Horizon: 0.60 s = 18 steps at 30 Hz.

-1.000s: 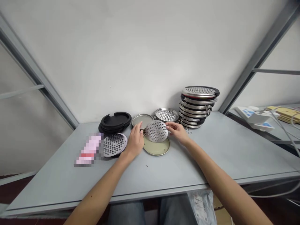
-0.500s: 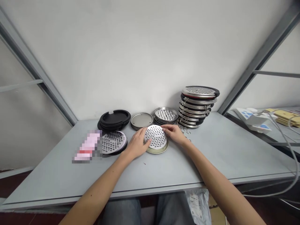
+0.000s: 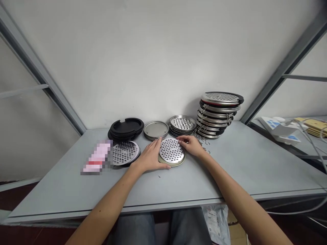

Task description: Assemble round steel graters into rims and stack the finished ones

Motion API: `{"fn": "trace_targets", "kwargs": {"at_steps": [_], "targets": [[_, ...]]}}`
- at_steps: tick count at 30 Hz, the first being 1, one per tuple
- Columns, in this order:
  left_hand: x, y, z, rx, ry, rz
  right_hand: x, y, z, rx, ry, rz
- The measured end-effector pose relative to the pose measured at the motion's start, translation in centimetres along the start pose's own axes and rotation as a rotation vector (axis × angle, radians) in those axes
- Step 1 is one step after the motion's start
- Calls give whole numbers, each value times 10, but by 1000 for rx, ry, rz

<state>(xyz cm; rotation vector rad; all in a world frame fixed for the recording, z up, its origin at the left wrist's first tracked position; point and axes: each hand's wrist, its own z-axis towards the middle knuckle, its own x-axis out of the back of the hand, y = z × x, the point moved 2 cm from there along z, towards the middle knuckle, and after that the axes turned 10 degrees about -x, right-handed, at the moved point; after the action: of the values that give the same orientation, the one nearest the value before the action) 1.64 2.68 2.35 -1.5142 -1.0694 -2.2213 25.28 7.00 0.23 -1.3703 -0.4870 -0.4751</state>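
Note:
A round perforated grater disc (image 3: 171, 149) lies over a gold-toned shallow metal lid (image 3: 176, 165), whose front rim shows beneath it. My left hand (image 3: 148, 158) wraps the lid's left side, thumb along the front rim and fingers at the back left. At the disc's upper right edge, my right hand (image 3: 190, 144) grips with bent fingers; the thumb is partly hidden. Left of my left hand lies a pile of loose grater discs (image 3: 125, 153). Stacked metal lids (image 3: 156, 129) and rimmed graters (image 3: 183, 124) stand just behind my hands.
Black plastic rings (image 3: 126, 128) are stacked at the back left, beside a blurred pink item (image 3: 98, 157). A tall stack of finished-looking graters (image 3: 219, 114) stands back right, with small metal rings (image 3: 204, 140) before it. White cables (image 3: 311, 144) hang at the right.
My left thumb has moved off the disc's face down to the lid's front rim. The disc now sits more centred over the lid. The view has shifted slightly.

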Motion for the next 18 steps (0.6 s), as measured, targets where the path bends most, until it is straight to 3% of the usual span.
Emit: {"fn": "trace_targets", "kwargs": {"at_steps": [5,13,18], "targets": [[-4,-5,0,79,-2,4,1,-4,-3,22,8,-63],[-8,-6,0,44,33,-52,-3,-11,-9,203,-62,-272],[-8,-7,-1,42,13,-41,-4,-15,-13,236,7,-293]]}}
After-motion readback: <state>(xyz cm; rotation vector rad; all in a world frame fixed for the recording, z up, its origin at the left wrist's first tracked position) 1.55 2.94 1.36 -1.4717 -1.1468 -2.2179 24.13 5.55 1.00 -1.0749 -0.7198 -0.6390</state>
